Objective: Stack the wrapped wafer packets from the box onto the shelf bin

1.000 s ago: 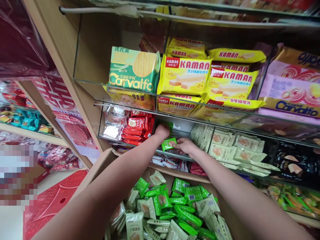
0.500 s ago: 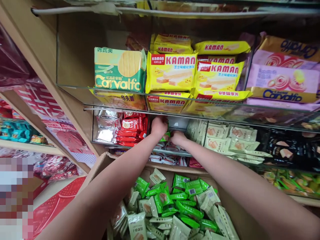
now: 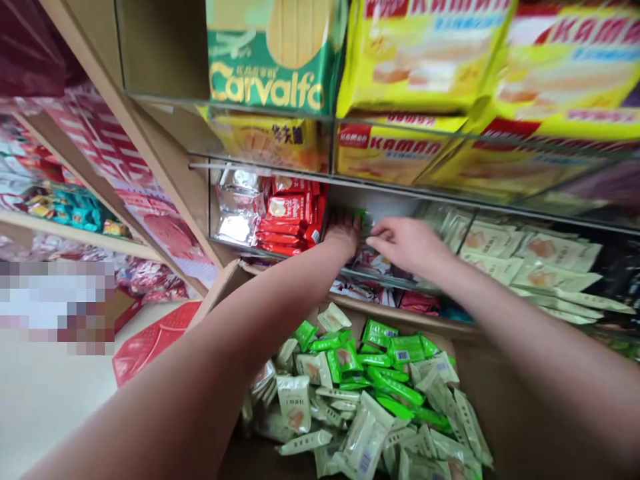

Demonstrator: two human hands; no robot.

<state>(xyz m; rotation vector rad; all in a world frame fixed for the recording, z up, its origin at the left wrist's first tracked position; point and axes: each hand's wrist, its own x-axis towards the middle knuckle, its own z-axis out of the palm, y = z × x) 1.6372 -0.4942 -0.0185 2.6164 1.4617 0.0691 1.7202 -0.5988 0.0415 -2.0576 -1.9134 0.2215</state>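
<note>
My left hand [image 3: 344, 233] reaches into a lower glass compartment, its fingers stretched forward in the shade. By its fingertips shows a bit of a green snack packet [image 3: 363, 215]. My right hand [image 3: 407, 241] hovers at the same compartment's front, fingers curled towards the thumb; anything inside them is hidden. Below both arms, an open cardboard box [image 3: 473, 353] holds several loose green packets [image 3: 395, 387] and pale cream packets [image 3: 367, 433]. Pale packets [image 3: 543, 250] also lie right of the right hand, and red packets [image 3: 287, 210] left of the left hand.
The glass shelf edge [image 3: 390, 189] runs just above my hands. Over it stand yellow wafer packs [image 3: 415, 60] and a green Carvalfo pack [image 3: 270, 67]. A wooden upright [image 3: 165, 153] borders the shelves. A red patterned item [image 3: 150, 340] lies on the floor at left.
The view has moved closer to the shelves. My right hand has drawn back from the compartment and apart from the left. The left hand's fingers have stretched out from a closed grip.
</note>
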